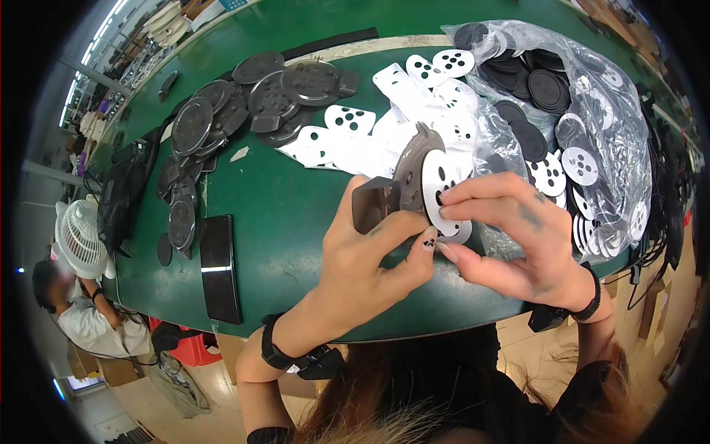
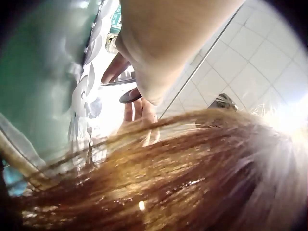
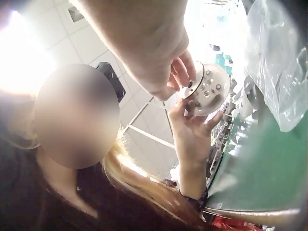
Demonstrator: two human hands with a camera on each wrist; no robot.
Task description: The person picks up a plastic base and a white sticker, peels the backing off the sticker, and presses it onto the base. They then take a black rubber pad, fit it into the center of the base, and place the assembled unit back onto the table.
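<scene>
The left hand (image 1: 370, 255) grips a dark translucent round part (image 1: 411, 174) with a rectangular tab, tilted on edge above the green table. A white disc with black holes (image 1: 438, 185) stands against that part's right side, pinched by the right hand (image 1: 525, 248) between fingers and thumb. Both thumbs are close together at the disc's lower edge. In the right wrist view, the round part (image 3: 214, 91) shows several small studs, and the white disc (image 3: 192, 85) overlaps its edge under the right hand (image 3: 180, 74). The left wrist view shows the pieces only partly.
White hole-patterned pieces (image 1: 347, 120) lie behind the hands. A clear plastic bag (image 1: 606, 96) with black and white discs is at right. Dark round parts (image 1: 194, 126) are piled at left, near a phone (image 1: 220, 268). Another person (image 1: 96, 318) sits far left.
</scene>
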